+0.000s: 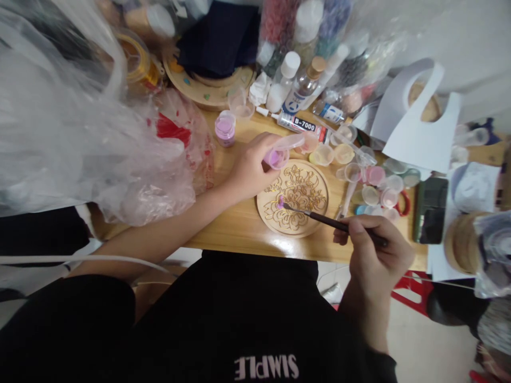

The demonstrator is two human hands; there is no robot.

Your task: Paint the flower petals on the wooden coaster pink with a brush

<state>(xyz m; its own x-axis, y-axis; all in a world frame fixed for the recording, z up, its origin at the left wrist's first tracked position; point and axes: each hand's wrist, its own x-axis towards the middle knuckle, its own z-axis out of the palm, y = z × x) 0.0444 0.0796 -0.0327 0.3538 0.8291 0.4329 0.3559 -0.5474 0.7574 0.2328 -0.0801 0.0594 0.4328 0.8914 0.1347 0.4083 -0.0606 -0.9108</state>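
A round wooden disc [303,210] with a gold flower outline lies on the wooden table [235,229] in front of me. My right hand [373,252] is closed on a thin dark brush [327,221]; its tip touches a small purple patch on the disc's left side. My left hand [251,167] is closed on a small clear cup of purple paint [277,156] with an open hinged lid, held just above the disc's upper left edge.
Several small paint cups [369,181] crowd the table right of the disc. A B-7000 glue tube [297,125], bottles [287,80] and a purple jar [225,127] stand behind. Plastic bags [80,133] fill the left; a phone [431,210] lies at the right.
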